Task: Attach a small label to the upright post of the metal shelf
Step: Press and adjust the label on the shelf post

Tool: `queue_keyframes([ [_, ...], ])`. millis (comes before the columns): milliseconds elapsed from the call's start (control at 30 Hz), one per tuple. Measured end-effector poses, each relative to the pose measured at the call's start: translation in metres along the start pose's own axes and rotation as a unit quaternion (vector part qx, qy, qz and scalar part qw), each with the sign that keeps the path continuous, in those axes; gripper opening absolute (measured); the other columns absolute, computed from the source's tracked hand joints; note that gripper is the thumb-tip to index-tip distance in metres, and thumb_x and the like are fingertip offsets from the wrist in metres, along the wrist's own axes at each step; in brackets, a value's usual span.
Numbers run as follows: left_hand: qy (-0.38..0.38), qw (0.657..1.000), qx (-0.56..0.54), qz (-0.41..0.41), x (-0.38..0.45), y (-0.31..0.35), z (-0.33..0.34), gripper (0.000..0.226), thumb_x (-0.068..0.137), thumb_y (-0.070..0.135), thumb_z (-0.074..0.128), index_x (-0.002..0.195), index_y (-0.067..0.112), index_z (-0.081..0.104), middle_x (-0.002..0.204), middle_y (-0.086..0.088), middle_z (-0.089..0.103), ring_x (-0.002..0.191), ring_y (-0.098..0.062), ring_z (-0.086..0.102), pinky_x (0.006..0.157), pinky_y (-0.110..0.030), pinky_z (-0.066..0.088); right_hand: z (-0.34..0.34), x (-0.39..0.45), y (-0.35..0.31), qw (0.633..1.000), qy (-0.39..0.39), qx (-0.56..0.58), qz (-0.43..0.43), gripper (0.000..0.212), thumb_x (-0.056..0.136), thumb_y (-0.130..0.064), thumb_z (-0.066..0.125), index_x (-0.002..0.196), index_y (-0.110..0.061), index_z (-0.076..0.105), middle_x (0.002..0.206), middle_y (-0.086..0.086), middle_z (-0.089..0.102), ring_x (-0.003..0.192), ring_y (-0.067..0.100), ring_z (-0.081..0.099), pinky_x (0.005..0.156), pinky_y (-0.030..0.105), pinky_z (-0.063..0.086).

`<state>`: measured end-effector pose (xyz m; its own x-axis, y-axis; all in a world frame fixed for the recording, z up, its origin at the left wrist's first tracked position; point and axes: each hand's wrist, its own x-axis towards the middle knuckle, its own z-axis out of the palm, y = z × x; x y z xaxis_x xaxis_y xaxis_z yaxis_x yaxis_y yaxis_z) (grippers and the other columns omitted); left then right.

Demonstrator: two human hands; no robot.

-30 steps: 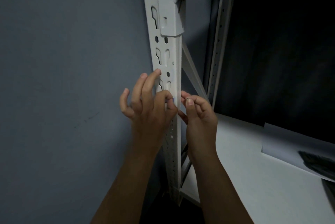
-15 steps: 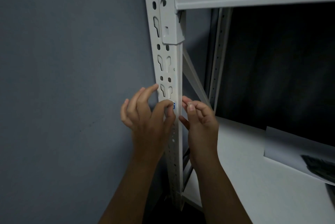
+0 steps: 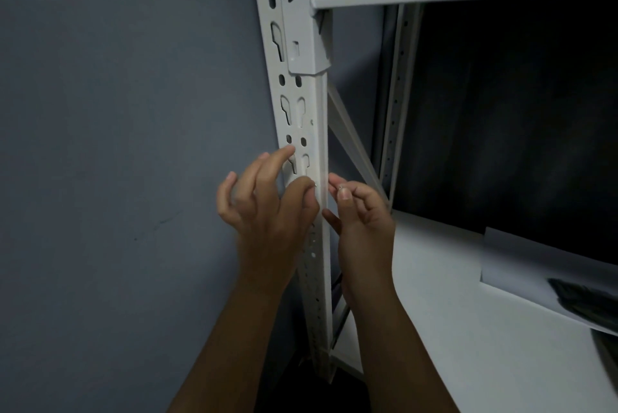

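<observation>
Left hand (image 3: 267, 212) at post (image 3: 306, 131): thumb pressed on post's front face, index tip touching slot above, other fingers spread off to wall side. Label not visible now; likely under left thumb, cannot confirm. Right hand (image 3: 363, 218) just right of post, fingers curled, thumb and index tips close together; whether pinching anything, cannot tell. Risks: label landing over slot, poor bond; crooked set if thumb slides; edge lifting if not rubbed down.
</observation>
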<state>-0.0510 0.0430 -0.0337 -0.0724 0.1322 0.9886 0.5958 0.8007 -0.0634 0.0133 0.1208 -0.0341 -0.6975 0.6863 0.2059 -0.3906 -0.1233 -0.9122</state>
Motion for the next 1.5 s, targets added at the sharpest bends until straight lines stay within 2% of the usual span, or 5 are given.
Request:
queue_keyframes([
  [200,0.029,0.999,0.018,0.011,0.003,0.002,0.009,0.010,0.078,0.015,0.063,0.068,0.018,0.064,0.122,0.000,0.061,0.121,-0.018,0.043,0.102,-0.041,0.025,0.001,-0.001,-0.001,1.000,0.004,0.009,0.000,0.014,0.097,-0.013,0.050,0.095,-0.014,0.064,0.103,-0.011,0.069,0.091,-0.005,0.065,0.072,0.016,0.054],
  [700,-0.021,0.997,-0.033,-0.064,-0.005,0.001,-0.001,0.007,0.076,0.019,0.066,0.070,0.017,0.064,0.121,-0.003,0.059,0.122,-0.022,0.042,0.108,-0.040,0.017,0.003,-0.001,-0.002,1.000,0.017,-0.003,0.004,0.015,0.095,-0.011,0.053,0.090,-0.021,0.064,0.101,-0.010,0.070,0.093,-0.001,0.066,0.075,0.021,0.056],
  [867,-0.068,0.986,-0.101,-0.110,0.005,0.003,-0.017,0.004,0.073,0.018,0.069,0.073,0.017,0.065,0.124,0.004,0.046,0.124,-0.022,0.036,0.103,-0.043,0.019,0.002,-0.010,-0.009,0.997,0.030,-0.055,-0.038,0.013,0.089,-0.010,0.063,0.089,-0.021,0.068,0.099,0.002,0.068,0.087,-0.002,0.062,0.068,0.007,0.049],
  [1033,-0.106,0.973,-0.156,-0.137,0.010,0.003,-0.031,0.007,0.077,0.026,0.064,0.075,0.019,0.066,0.127,0.007,0.043,0.127,-0.017,0.030,0.101,-0.041,0.019,0.002,-0.019,-0.022,1.000,-0.011,0.005,0.002,0.015,0.088,-0.010,0.063,0.092,-0.020,0.073,0.091,-0.003,0.074,0.087,0.011,0.069,0.072,0.020,0.056],
  [1500,-0.145,0.944,-0.239,-0.176,0.017,0.003,-0.058,0.020,0.086,0.036,0.053,0.084,0.025,0.069,0.123,0.011,0.045,0.121,-0.017,0.033,0.102,-0.013,0.010,0.002,-0.030,-0.041,0.996,-0.083,0.028,0.035,0.014,0.087,-0.004,0.062,0.093,-0.010,0.073,0.092,0.007,0.074,0.089,0.017,0.071,0.082,0.025,0.057],
])
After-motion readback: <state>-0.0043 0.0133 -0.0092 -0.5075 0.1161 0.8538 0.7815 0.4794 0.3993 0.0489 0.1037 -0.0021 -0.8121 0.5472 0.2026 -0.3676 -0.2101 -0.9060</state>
